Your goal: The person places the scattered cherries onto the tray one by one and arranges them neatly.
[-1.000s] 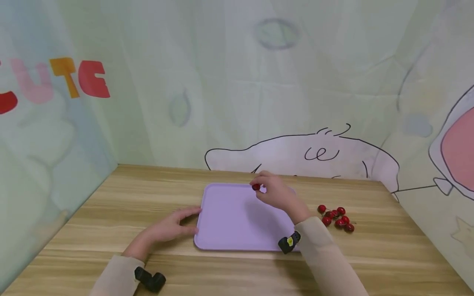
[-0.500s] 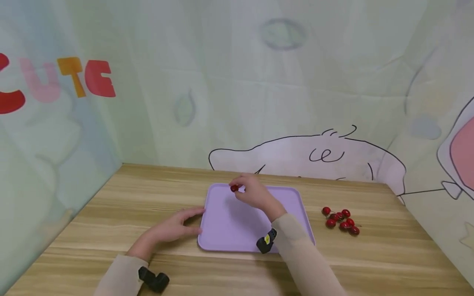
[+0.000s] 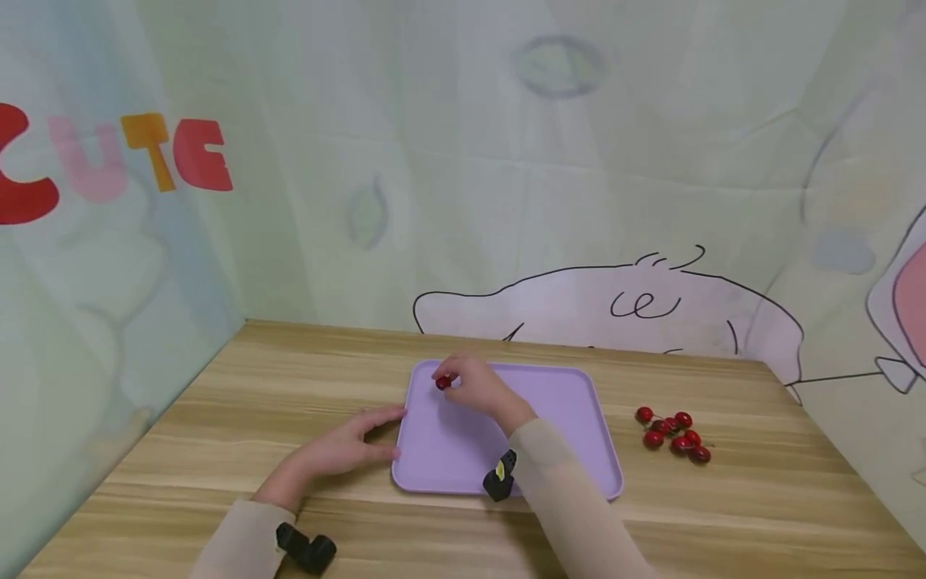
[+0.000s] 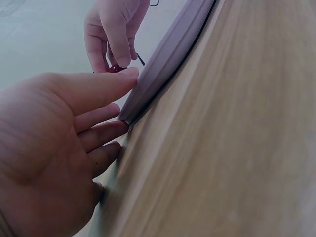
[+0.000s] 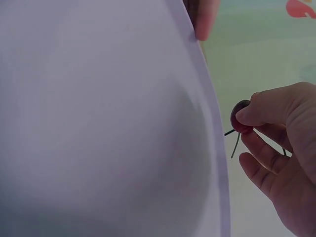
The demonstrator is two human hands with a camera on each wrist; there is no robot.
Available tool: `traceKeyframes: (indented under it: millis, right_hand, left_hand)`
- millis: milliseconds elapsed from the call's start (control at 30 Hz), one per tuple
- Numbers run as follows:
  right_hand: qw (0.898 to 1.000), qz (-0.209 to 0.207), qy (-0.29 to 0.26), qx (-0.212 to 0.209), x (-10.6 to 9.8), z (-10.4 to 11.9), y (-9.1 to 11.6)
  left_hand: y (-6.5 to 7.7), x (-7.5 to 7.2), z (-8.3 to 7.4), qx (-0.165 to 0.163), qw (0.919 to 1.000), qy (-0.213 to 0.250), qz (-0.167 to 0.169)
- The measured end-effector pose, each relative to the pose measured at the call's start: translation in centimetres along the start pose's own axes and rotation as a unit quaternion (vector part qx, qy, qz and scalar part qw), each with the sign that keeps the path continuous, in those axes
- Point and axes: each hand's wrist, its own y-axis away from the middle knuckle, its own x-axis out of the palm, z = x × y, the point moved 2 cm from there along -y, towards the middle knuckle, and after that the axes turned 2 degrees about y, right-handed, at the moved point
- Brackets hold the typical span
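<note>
Purple tray (image 3: 564, 410) at lower centre: over its upper left, the right hand (image 3: 479, 388) arches, pinching a cherry (image 3: 444, 383); the left hand (image 3: 340, 446), fingers spread, touches its left edge.

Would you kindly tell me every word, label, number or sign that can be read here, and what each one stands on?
"CUTE": large coloured letters on the left part of the backdrop.
Yellow patch on the black wrist camera by the right sleeve: too small to read, if it bears text.
Purple tray: no text visible.
</note>
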Motion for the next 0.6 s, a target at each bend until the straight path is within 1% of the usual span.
traceKeyframes:
  millis: [100, 267, 433, 600]
  right_hand:
    - [1.000, 0.008, 0.001, -0.003, 0.3, 0.1, -0.2]
    - [1.000, 0.018, 0.001, 0.009, 0.6, 0.3, -0.3]
    - [0.999, 0.025, 0.014, 0.021, 1.0, 0.3, -0.6]
    - [0.999, 0.035, 0.032, 0.025, 1.4, 0.3, -0.9]
  left_hand:
    - [0.0, 0.0, 0.0, 0.005, 1.0000, -0.005, 0.000]
    - [0.0, 0.0, -0.2, 0.013, 0.9998, -0.013, 0.002]
    - [0.1, -0.1, -0.3, 0.024, 0.9996, -0.015, 0.004]
    - [0.2, -0.1, -0.4, 0.018, 0.9997, -0.013, 0.005]
